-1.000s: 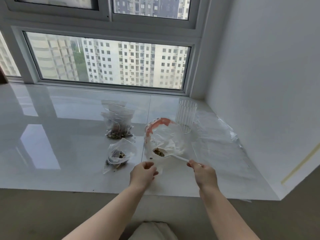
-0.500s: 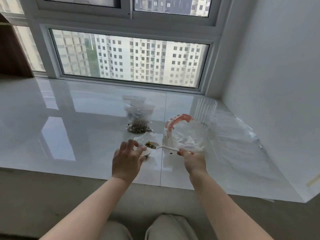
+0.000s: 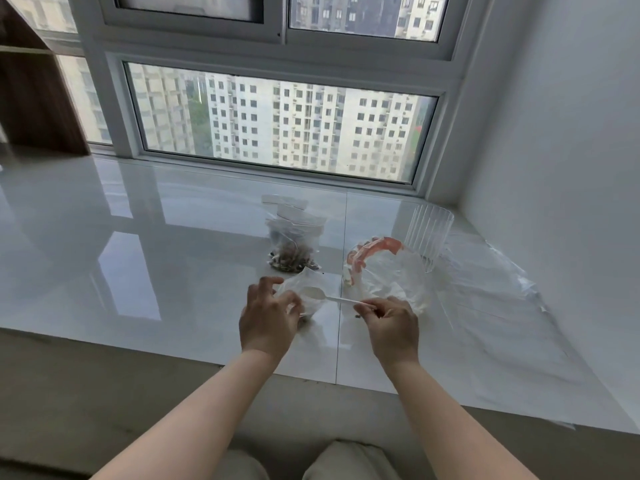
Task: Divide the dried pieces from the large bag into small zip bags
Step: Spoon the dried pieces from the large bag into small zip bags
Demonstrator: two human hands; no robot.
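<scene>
Left hand [image 3: 268,318] grips the mouth of a small zip bag [image 3: 306,296] on the worktop [image 3: 138,271]. Right hand [image 3: 391,323] pinches a white plastic spoon [image 3: 323,294], its bowl inside that bag: the tipping-in step, by appearance. Large bag [image 3: 388,271] lies just beyond the right hand; filled zip bags [image 3: 294,242] beyond the left. Next move likely requires withdrawing the spoon for another scoop. Spoon load and large bag contents cannot be made out.

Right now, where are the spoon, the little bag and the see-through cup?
spoon [image 3: 313,293], head view, on its bowl.
little bag [image 3: 311,277], head view, its upper edge.
see-through cup [image 3: 427,233], head view, its ribbed wall.
</scene>
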